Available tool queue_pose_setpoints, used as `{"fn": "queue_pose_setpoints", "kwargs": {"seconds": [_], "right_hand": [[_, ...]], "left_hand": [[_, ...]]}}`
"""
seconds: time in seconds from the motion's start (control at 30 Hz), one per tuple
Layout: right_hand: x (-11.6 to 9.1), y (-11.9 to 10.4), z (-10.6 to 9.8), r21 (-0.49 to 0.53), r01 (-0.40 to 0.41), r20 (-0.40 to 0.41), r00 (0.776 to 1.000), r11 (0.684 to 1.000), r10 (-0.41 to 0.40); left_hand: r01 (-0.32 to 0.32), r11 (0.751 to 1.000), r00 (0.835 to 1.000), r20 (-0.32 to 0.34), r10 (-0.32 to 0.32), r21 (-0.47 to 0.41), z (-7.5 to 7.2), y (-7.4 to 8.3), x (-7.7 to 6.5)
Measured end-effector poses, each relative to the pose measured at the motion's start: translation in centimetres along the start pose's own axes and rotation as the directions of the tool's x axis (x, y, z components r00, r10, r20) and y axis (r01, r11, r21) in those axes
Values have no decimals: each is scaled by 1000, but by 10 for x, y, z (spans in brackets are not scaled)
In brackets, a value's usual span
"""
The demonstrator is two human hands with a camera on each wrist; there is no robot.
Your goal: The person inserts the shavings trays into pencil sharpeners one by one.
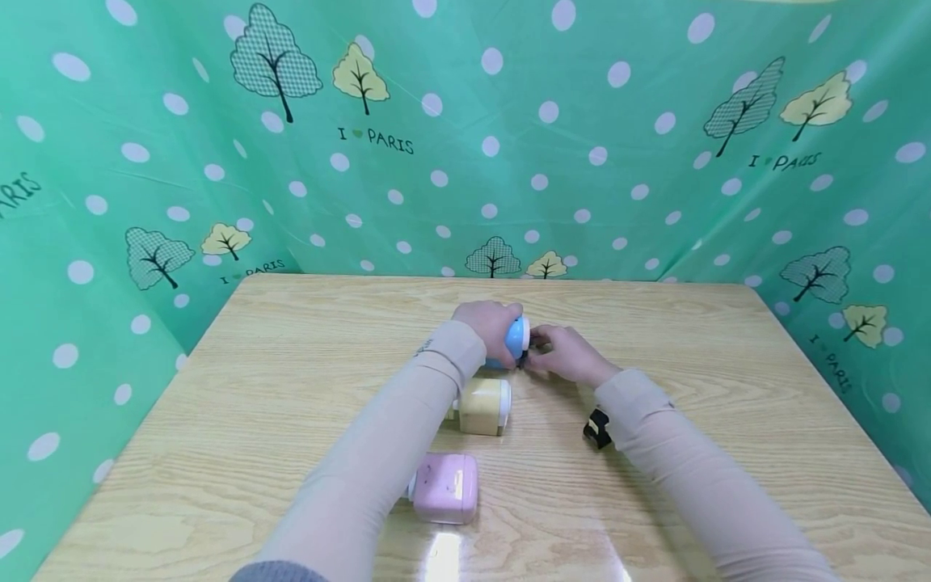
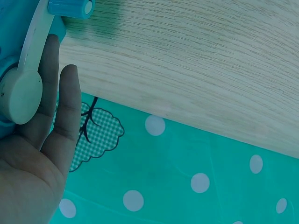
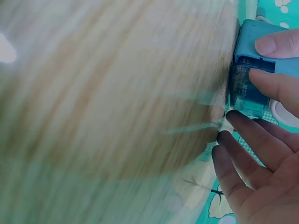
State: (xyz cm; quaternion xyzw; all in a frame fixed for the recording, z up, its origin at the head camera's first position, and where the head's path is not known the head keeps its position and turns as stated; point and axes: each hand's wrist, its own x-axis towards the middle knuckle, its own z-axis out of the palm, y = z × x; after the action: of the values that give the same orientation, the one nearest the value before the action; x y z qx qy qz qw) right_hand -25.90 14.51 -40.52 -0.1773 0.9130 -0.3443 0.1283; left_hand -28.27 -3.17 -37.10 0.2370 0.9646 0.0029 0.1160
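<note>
My left hand (image 1: 489, 327) grips a blue pencil sharpener (image 1: 515, 338) near the middle of the table. In the left wrist view, a pale crank arm (image 2: 35, 42) with a blue knob lies along the fingers. The right hand (image 1: 567, 354) is at the sharpener's other end, holding a dark see-through shavings drawer (image 3: 247, 86) between thumb and fingers. That drawer sits at the sharpener's face; how far it is inserted I cannot tell. The left thumb (image 3: 268, 45) presses the blue body in the right wrist view.
A yellow sharpener (image 1: 482, 406) and a pink sharpener (image 1: 445, 488) lie nearer me, beside and partly behind the left forearm. A small black piece (image 1: 598, 429) lies by the right cuff. Green dotted cloth (image 1: 538, 162) hangs behind the wooden table (image 1: 327, 323).
</note>
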Motion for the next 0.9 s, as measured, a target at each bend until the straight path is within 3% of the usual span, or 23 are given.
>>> {"fn": "queue_pose_setpoints", "kwargs": {"seconds": [0.9], "right_hand": [[-2,1,1,4,40,-11,999,999,-40]], "left_hand": [[-4,1000,1000,-20,4,-8,2,0,1]]}}
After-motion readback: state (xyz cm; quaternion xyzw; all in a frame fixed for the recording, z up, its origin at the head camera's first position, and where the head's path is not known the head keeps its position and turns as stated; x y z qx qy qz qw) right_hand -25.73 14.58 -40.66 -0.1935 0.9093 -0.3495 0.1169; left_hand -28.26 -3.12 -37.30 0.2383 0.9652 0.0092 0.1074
